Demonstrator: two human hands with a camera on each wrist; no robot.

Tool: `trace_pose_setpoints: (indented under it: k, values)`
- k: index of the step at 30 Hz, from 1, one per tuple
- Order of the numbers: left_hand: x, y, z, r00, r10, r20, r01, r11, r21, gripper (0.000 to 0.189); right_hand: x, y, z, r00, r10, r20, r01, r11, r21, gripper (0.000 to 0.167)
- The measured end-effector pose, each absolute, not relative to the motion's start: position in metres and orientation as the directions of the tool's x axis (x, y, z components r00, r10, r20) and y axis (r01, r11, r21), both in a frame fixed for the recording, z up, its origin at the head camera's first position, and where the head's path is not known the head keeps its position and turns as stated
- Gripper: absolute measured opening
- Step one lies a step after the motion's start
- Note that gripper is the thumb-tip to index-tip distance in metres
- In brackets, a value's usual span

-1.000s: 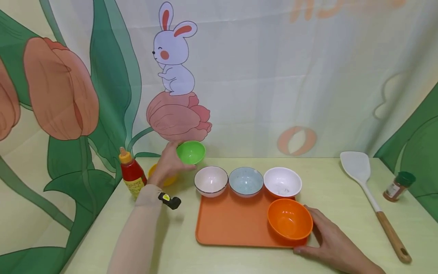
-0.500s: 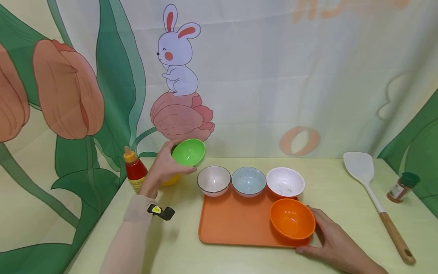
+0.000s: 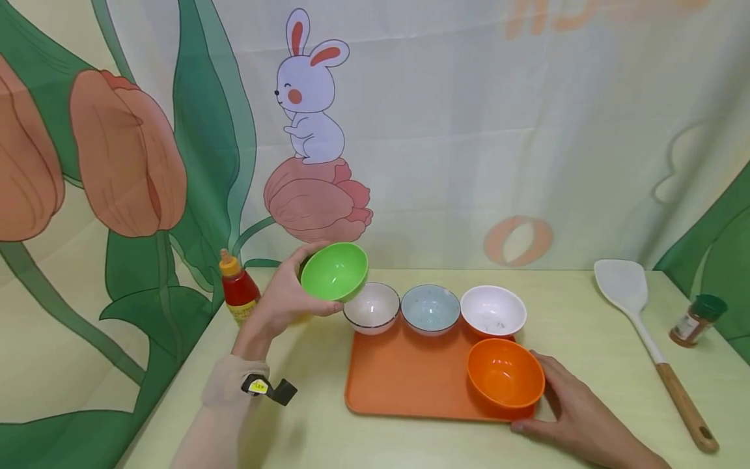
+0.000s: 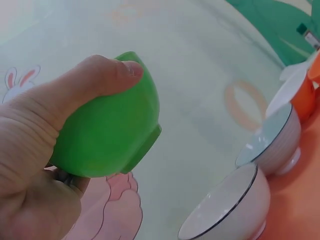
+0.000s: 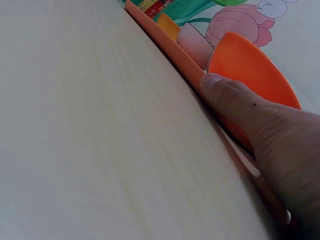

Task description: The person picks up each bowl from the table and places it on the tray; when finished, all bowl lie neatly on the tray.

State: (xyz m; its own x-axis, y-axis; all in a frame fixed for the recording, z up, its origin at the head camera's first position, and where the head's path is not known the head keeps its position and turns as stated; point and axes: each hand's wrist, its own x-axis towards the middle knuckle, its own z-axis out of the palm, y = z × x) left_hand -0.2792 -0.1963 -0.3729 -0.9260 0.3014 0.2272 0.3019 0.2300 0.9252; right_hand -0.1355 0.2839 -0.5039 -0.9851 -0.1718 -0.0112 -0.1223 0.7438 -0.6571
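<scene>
My left hand (image 3: 287, 293) grips a small green bowl (image 3: 335, 272), lifted above the table and tilted. In the left wrist view the thumb lies across the green bowl's outer side (image 4: 112, 130). An orange bowl (image 3: 505, 374) stands at the front right corner of an orange tray (image 3: 404, 384). Around that corner lies my right hand (image 3: 577, 410), its thumb against the tray's front rim and its fingers by the bowl's right side, partly hidden. Along the tray's back edge stand a cream bowl (image 3: 370, 309), a pale blue bowl (image 3: 430, 309) and a white bowl (image 3: 493, 311).
A red sauce bottle (image 3: 239, 292) with a yellow cap stands at left. Behind my left hand a yellow bowl (image 5: 168, 26) is mostly hidden. To the right lie a white spatula (image 3: 656, 352) with a wooden handle and a small green-lidded spice jar (image 3: 697, 319). A printed curtain (image 3: 433, 143) hangs behind.
My left hand has raised the green bowl from the back left and brought it right and nearer, over the cream bowl's left side. The right hand stays by the tray corner. The view shifted slightly.
</scene>
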Motion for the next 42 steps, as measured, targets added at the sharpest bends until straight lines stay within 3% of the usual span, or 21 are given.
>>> trace_pose_setpoints:
  k: [6,30,42]
  values:
    - [-0.262,-0.186,-0.373,-0.913,0.333,0.235,0.302,0.166,0.939,0.112,-0.136,0.285,-0.503,-0.984,-0.176,-0.002,-0.131,0.741,-0.658,0.12]
    - [-0.215,-0.12,-0.403,-0.869,0.441,0.224,0.331,0.18,0.926,0.114,-0.136,0.285,-0.506,-0.983,-0.182,0.024,-0.154,0.744,-0.65,0.119]
    - [-0.202,-0.094,-0.441,-0.885,0.426,0.189,0.337,0.305,0.89,0.119,-0.135,0.284,-0.504,-0.983,-0.183,0.0,-0.139,0.746,-0.651,0.118]
